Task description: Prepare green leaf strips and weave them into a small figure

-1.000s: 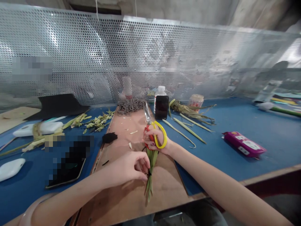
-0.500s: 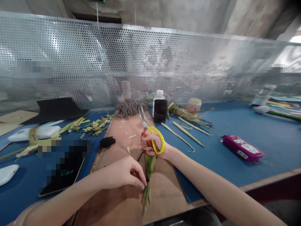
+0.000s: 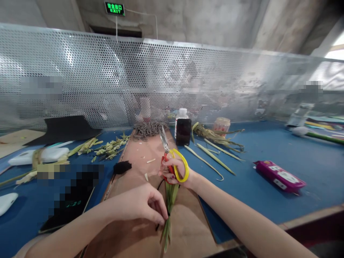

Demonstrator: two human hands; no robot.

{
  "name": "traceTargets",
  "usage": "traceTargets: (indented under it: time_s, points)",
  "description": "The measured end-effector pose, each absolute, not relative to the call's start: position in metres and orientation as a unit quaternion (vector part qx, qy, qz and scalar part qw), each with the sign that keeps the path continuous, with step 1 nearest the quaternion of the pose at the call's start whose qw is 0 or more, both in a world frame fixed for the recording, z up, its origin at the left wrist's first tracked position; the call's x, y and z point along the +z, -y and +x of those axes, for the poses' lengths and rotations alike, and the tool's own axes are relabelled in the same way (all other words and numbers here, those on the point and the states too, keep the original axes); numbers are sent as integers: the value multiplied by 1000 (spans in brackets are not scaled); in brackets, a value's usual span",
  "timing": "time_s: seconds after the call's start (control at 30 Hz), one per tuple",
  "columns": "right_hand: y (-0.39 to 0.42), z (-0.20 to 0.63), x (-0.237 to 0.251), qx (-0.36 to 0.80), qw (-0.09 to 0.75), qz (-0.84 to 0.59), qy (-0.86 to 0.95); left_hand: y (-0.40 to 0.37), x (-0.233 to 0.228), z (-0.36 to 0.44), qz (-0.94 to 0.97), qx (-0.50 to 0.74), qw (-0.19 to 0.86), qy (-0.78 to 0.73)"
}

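My right hand (image 3: 176, 172) grips scissors (image 3: 170, 157) with one yellow and one red handle, blades shut and pointing away from me. The same hand also pinches the upper end of a small bundle of green leaf strips (image 3: 168, 211) that lies on a brown board (image 3: 139, 157). My left hand (image 3: 142, 204) pinches the bundle at its middle, where a thin black tie shows. The strips' lower ends fan out toward the near edge.
On the blue table (image 3: 268, 150) lie loose leaf strips (image 3: 212, 154), a dark bottle (image 3: 183, 129), a small jar (image 3: 221, 124), a purple packet (image 3: 279, 175), a phone (image 3: 67, 208), white objects, black cloth and a coil of dark ties (image 3: 147, 129). A perforated metal screen stands behind.
The camera has tilted upward, so everything sits lower in view. My left hand's fingers have shifted slightly along the bundle's tie; my right hand keeps its hold.
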State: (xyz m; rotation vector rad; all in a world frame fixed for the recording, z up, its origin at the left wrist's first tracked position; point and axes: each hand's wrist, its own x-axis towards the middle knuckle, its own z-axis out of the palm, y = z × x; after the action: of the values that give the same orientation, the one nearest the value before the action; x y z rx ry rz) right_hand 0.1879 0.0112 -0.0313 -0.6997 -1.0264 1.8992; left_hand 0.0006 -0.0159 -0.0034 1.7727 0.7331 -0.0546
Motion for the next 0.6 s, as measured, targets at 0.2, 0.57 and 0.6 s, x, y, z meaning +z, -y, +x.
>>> traceTargets:
  time_s: [0.2,0.57,0.6]
  points:
    - [-14,188,-34,760,412,-281,416,16,-8,3,745,10,584,-322]
    - [-14,187,-34,759,407,-284,421,19,-8,4,714,31,612,-339]
    - [-14,187,-34,756,407,-288,424,19,-9,4,707,27,621,-339]
